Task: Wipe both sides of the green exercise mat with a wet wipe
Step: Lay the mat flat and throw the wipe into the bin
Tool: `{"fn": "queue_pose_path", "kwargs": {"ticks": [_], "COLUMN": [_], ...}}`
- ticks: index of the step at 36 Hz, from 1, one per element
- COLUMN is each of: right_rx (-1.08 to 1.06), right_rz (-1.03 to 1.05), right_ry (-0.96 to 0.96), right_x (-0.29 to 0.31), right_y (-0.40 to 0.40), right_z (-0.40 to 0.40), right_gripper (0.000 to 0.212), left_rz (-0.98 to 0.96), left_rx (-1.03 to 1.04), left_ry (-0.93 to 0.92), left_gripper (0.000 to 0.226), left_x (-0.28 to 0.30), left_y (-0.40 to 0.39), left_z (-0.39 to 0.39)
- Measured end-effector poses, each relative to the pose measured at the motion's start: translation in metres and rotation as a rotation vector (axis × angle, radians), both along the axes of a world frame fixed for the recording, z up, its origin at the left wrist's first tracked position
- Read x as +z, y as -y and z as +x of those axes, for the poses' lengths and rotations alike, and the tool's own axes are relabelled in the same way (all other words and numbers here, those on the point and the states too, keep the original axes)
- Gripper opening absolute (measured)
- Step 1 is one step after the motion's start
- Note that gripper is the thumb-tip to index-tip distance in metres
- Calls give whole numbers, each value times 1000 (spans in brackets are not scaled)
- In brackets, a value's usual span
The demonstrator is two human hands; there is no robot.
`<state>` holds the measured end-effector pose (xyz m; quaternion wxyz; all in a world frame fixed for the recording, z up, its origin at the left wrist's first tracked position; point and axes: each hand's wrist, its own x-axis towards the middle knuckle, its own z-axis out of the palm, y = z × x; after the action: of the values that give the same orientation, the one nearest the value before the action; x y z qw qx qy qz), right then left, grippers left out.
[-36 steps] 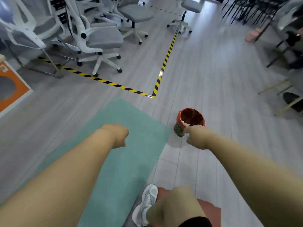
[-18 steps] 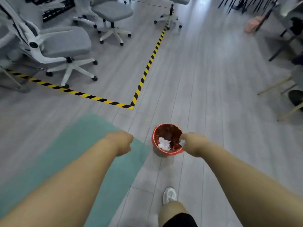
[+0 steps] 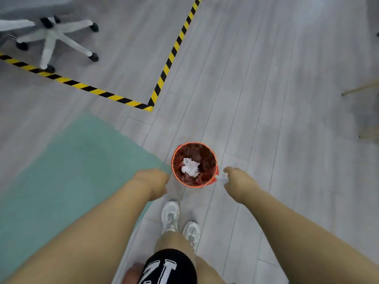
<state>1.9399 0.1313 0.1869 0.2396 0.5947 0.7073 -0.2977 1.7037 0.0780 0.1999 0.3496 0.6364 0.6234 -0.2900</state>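
Observation:
The green exercise mat (image 3: 71, 171) lies flat on the grey floor at the left, its near corner under my left arm. A round red bin (image 3: 207, 158) stands just right of the mat's corner, with a crumpled white wipe (image 3: 190, 168) inside. My left hand (image 3: 152, 183) hovers curled in a fist just left of the bin and holds nothing. My right hand (image 3: 235, 181) is just right of the bin's rim and pinches a small white wet wipe (image 3: 221, 178).
Yellow-black hazard tape (image 3: 164, 74) marks a corner on the floor beyond the bin. A white office chair base (image 3: 51, 35) stands at the top left. My white shoes (image 3: 170, 216) are just behind the bin. Wooden furniture legs (image 3: 361, 89) show at the right edge.
The view has moved forward and now looks straight down into the bin. My right hand has shifted from the bin's rim to just right of it, still pinching the wipe.

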Motion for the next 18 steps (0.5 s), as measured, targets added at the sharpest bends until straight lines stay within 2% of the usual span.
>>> {"fn": "queue_pose_path", "kwargs": {"ticks": [8,12,18], "right_rx": [-53,-58,9], "right_rz": [-24,-26,-168], "right_ry": [-84,-57,0], "right_x": [-42,-53,-46], "right_y": [-43,-58,-77], "right_z": [-32,-43,-47], "right_gripper": [34,31,32], "left_rz": [-62,-72,-113], "left_rx": [12,41,39], "left_ry": [23,12,-12], "left_gripper": [37,37,38], "left_x": [-42,-50,-47], "left_y": [-46,-55,-59], "left_z": [-17,-28,-33]}}
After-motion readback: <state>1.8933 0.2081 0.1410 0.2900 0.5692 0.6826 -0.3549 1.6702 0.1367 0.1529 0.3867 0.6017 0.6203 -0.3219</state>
